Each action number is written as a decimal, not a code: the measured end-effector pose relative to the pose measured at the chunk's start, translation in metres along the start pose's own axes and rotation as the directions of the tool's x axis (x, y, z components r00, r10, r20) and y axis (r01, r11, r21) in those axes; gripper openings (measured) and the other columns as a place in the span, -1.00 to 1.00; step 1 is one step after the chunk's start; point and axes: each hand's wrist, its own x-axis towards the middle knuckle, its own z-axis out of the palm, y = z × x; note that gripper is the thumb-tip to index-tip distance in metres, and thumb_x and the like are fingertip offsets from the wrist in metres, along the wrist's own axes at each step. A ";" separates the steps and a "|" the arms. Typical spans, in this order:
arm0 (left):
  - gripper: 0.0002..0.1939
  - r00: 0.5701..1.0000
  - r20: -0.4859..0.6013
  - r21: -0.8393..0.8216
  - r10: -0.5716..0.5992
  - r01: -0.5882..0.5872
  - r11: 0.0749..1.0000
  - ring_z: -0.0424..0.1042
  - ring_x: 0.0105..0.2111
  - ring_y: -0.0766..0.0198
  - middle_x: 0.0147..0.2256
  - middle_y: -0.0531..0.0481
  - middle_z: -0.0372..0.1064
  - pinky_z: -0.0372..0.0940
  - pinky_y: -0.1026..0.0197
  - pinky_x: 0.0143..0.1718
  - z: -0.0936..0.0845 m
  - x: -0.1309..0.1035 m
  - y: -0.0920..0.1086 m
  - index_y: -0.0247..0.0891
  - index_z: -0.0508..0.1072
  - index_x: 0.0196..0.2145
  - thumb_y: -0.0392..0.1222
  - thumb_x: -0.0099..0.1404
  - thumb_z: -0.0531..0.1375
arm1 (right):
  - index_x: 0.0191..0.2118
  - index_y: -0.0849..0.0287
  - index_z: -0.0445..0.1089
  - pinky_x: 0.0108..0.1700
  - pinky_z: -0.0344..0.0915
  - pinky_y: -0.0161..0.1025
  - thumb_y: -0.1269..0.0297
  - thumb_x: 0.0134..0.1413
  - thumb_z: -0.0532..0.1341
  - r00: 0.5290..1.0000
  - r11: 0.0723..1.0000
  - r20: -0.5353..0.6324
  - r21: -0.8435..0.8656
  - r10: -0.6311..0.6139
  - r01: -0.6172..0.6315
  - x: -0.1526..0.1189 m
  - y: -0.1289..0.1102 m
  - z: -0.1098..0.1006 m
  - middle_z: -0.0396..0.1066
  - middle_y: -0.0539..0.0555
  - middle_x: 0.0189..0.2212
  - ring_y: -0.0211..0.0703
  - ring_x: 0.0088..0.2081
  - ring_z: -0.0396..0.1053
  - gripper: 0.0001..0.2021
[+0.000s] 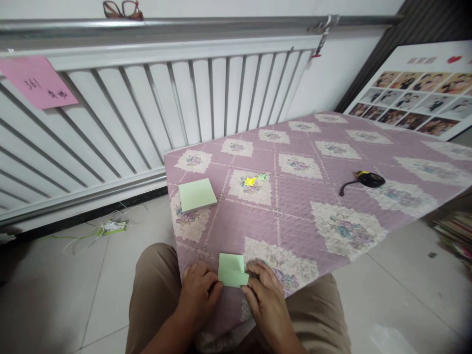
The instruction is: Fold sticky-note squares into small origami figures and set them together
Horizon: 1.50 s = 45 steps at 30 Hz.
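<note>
A light green paper [231, 268], its lower part a folded strip, lies on the purple floral tablecloth near the front edge. My left hand [199, 290] is at its left side, thumb and forefinger closed at the paper's edge. The lower right corner of the strip is pinched between thumb and fingers of my right hand [266, 297]. A pad of green sticky notes [197, 195] rests further back on the left. Behind the paper sit a small yellow folded piece [250, 181] and a small green folded piece [263, 176], close together.
A black and yellow tape measure [370, 180] with a strap lies on the table's right part. Behind the table is a white radiator [217, 93] with a pink note [40, 83]. Glasses [123, 10] rest on the rail; a photo board [416, 93] leans at the right.
</note>
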 end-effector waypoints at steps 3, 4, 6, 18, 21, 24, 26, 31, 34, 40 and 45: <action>-0.82 1.000 0.001 0.025 -0.014 0.014 1.000 0.28 -0.27 0.14 -0.37 -0.01 0.33 0.10 0.06 -0.18 0.002 0.001 0.000 -0.22 0.42 -0.46 -0.22 0.29 0.12 | -0.33 0.02 0.42 0.05 0.22 0.12 0.32 0.13 0.15 0.999 0.999 0.006 -0.009 0.033 -0.033 0.001 -0.001 0.002 0.35 0.08 -0.06 0.14 0.12 0.15 -0.90; -0.82 1.000 0.000 0.034 -0.020 0.020 0.999 0.28 -0.28 0.14 -0.37 -0.01 0.33 0.09 0.06 -0.18 0.003 0.002 0.000 -0.22 0.42 -0.46 -0.21 0.29 0.11 | -0.35 0.04 0.41 0.05 0.22 0.13 0.31 0.14 0.15 0.999 0.999 0.004 -0.013 0.043 -0.043 0.002 -0.001 0.003 0.35 0.09 -0.06 0.15 0.13 0.14 -0.89; -0.82 1.000 -0.001 0.049 -0.031 0.031 0.998 0.28 -0.29 0.14 -0.37 -0.01 0.33 0.09 0.06 -0.19 0.005 0.002 0.001 -0.22 0.42 -0.46 -0.19 0.30 0.12 | -0.39 0.06 0.40 0.04 0.22 0.15 0.29 0.15 0.15 0.998 0.998 -0.006 -0.021 0.062 -0.062 0.003 -0.002 0.004 0.34 0.11 -0.06 0.17 0.12 0.13 -0.88; -0.75 0.996 0.025 0.175 -0.087 0.082 0.981 0.27 -0.29 0.11 -0.39 0.00 0.35 0.05 0.03 -0.20 0.007 0.010 0.006 -0.22 0.39 -0.49 -0.16 0.33 0.09 | -0.43 0.06 0.40 0.00 0.24 0.13 0.28 0.16 0.13 0.989 0.991 -0.088 -0.038 0.123 -0.127 0.009 -0.009 0.007 0.36 0.11 -0.09 0.16 0.09 0.18 -0.83; -0.75 0.994 0.043 0.214 -0.099 0.088 0.973 0.28 -0.29 0.10 -0.39 0.00 0.35 0.05 0.03 -0.20 0.007 0.011 0.008 -0.22 0.40 -0.49 -0.16 0.33 0.10 | -0.47 0.08 0.38 0.00 0.23 0.13 0.28 0.15 0.15 0.987 0.990 -0.090 -0.038 0.134 -0.138 0.010 -0.010 0.008 0.36 0.12 -0.11 0.14 0.06 0.20 -0.82; -0.75 0.993 0.056 0.241 -0.102 0.086 0.967 0.28 -0.30 0.10 -0.40 0.00 0.35 0.05 0.03 -0.20 0.006 0.013 0.009 -0.22 0.41 -0.50 -0.15 0.32 0.11 | -0.50 0.09 0.36 0.00 0.23 0.11 0.27 0.15 0.16 0.985 0.989 -0.096 -0.035 0.141 -0.145 0.011 -0.010 0.009 0.36 0.13 -0.12 0.13 0.05 0.20 -0.80; -0.75 0.992 0.073 0.254 -0.105 0.083 0.964 0.29 -0.30 0.09 -0.40 0.00 0.36 0.05 0.03 -0.21 0.005 0.015 0.009 -0.22 0.41 -0.50 -0.14 0.32 0.12 | -0.51 0.10 0.35 -0.02 0.24 0.10 0.27 0.15 0.17 0.984 0.988 -0.102 -0.035 0.144 -0.148 0.012 -0.010 0.009 0.36 0.13 -0.13 0.12 0.05 0.21 -0.79; -0.76 0.987 0.106 0.272 -0.122 0.090 0.958 0.30 -0.30 0.08 -0.40 0.00 0.37 0.05 0.03 -0.22 0.002 0.020 0.010 -0.22 0.42 -0.52 -0.14 0.29 0.15 | -0.54 0.11 0.32 -0.02 0.24 0.08 0.26 0.15 0.17 0.982 0.986 -0.114 -0.042 0.153 -0.159 0.014 -0.012 0.009 0.37 0.14 -0.14 0.12 0.04 0.23 -0.76; -0.76 0.987 0.115 0.266 -0.116 0.082 0.961 0.30 -0.30 0.08 -0.41 0.00 0.37 0.05 0.03 -0.22 0.002 0.021 0.010 -0.21 0.42 -0.52 -0.13 0.29 0.16 | -0.57 0.10 0.30 -0.03 0.24 0.08 0.27 0.13 0.17 0.978 0.984 -0.130 -0.050 0.162 -0.169 0.015 -0.013 0.008 0.37 0.15 -0.15 0.13 0.04 0.23 -0.75; -0.78 0.990 0.104 0.264 -0.098 0.068 0.962 0.31 -0.32 0.08 -0.42 0.02 0.37 0.04 0.04 -0.23 0.004 0.022 0.005 -0.21 0.42 -0.54 -0.12 0.24 0.20 | -0.58 0.09 0.31 -0.02 0.24 0.08 0.25 0.11 0.19 0.974 0.982 -0.155 -0.066 0.166 -0.178 0.015 -0.013 0.010 0.36 0.14 -0.14 0.12 0.04 0.22 -0.75; -0.78 0.993 0.083 0.251 -0.085 0.062 0.966 0.30 -0.34 0.11 -0.44 0.03 0.37 0.04 0.06 -0.25 0.004 0.023 0.004 -0.20 0.42 -0.55 -0.12 0.21 0.23 | -0.59 0.10 0.29 -0.05 0.25 0.08 0.27 0.10 0.18 0.972 0.976 -0.144 -0.091 0.183 -0.198 0.015 -0.013 0.012 0.36 0.15 -0.14 0.14 0.03 0.23 -0.74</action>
